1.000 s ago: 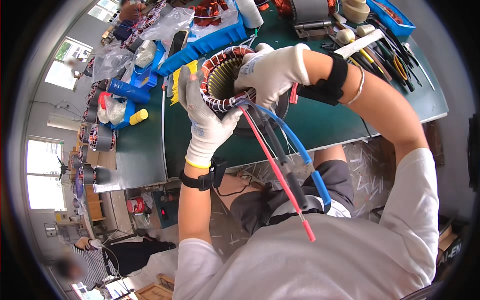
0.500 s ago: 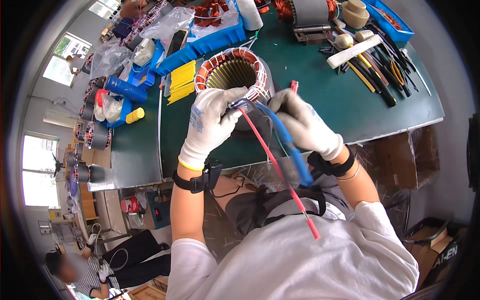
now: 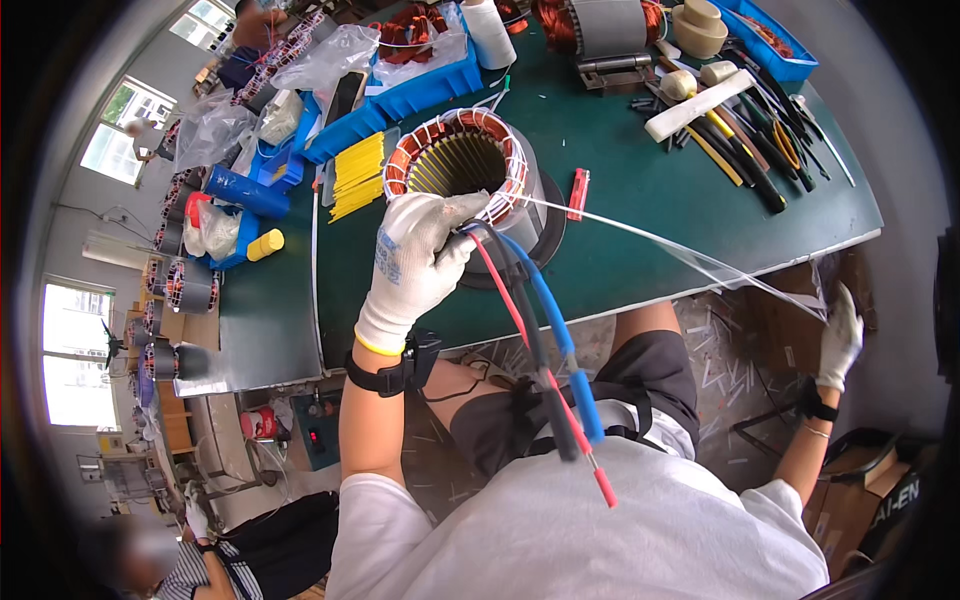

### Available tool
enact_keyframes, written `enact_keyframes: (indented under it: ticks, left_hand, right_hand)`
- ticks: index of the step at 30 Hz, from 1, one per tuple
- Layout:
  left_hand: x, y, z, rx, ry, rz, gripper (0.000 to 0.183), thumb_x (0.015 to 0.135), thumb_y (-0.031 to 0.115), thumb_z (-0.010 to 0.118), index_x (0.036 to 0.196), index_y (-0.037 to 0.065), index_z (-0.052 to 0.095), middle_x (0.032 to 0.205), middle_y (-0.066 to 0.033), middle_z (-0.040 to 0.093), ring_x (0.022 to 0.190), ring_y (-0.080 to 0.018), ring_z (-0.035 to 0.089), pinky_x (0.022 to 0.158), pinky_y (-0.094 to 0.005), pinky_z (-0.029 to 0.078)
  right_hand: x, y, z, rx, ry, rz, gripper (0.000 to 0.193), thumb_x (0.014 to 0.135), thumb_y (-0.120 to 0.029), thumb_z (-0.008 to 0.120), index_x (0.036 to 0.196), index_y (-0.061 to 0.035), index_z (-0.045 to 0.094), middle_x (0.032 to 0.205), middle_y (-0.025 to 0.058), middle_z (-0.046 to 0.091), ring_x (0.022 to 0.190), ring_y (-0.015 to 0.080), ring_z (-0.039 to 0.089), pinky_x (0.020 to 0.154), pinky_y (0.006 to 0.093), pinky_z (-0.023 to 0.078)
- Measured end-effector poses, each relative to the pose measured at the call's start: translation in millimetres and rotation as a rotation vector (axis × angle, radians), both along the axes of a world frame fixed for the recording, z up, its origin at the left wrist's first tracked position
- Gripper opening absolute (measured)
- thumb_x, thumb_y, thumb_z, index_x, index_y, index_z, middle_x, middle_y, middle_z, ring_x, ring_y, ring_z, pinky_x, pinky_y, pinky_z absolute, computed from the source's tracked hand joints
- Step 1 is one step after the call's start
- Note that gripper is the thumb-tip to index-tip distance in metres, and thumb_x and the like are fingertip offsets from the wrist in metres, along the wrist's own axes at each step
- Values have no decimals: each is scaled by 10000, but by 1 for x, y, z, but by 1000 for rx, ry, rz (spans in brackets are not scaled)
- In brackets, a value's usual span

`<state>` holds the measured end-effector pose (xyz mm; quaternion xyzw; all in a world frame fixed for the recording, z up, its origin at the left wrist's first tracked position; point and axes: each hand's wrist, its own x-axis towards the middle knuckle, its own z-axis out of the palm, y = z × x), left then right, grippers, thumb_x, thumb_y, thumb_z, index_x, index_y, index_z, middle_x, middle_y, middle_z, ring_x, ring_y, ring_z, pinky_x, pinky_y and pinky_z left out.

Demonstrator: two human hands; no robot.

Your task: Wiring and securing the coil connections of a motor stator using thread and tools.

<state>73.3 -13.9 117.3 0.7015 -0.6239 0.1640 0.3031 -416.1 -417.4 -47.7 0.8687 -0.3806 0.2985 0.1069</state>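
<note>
A motor stator point(image 3: 403, 163) with copper windings laced in white cord stands upright on the green bench. My left hand point(image 3: 415, 255), in a white glove, pinches the lead wires at the near rim of the windings. From its fingers hang a blue sleeved lead point(image 3: 545, 300), a black sleeved lead point(image 3: 540, 352) and a thin red lead point(image 3: 512, 310), reaching down over my lap. A white cord point(image 3: 650, 236) runs taut from the rim beside the left fingers to my gloved right hand point(image 3: 842, 338), closed on its end beyond the bench's right edge.
A small red tool point(image 3: 578, 194) lies right of the stator. Yellow strips point(image 3: 358, 175) and blue bins point(image 3: 430, 88) are at the left. Mallets and hand tools point(image 3: 740, 140) lie at the right, near another wound stator point(image 3: 605, 28). A co-worker point(image 3: 190, 560) is at lower left.
My right hand has moved from beside the stator far out to the right, drawing the white cord out straight. My left hand keeps its place on the leads, which have swung slightly left.
</note>
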Motion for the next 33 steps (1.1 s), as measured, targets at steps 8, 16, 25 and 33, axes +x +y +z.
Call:
enact_keyframes:
  ticks: [8,16,25,33]
  left_hand:
    - [2,0,-1,-5,19,0,350,756,63,707,1098,140,700,976,-41,728,808,-276,637,817,-397,464]
    - [5,6,2,18,54,8,341,765,60,707,1097,139,709,942,-32,720,809,-263,635,816,-393,464]
    - [14,4,-3,-36,-14,-48,272,730,25,711,983,122,722,915,-46,725,757,-277,629,749,-386,469]
    - [18,9,2,-40,-17,-65,351,693,17,781,1019,135,722,908,-36,726,768,-268,652,754,-384,493]
  right_hand:
    - [155,119,37,752,-494,349,247,928,-70,591,1150,8,666,990,119,720,867,182,673,765,313,516]
    - [310,254,146,1802,-132,903,247,974,-153,591,1163,-9,662,988,90,700,908,172,669,841,332,525]
    - [358,242,155,2618,-938,1250,319,1039,-251,513,1194,26,549,629,-51,296,473,58,249,425,239,223]
    - [341,255,168,2058,-694,1285,262,1007,-202,524,981,38,626,623,-60,384,478,33,312,443,226,224]
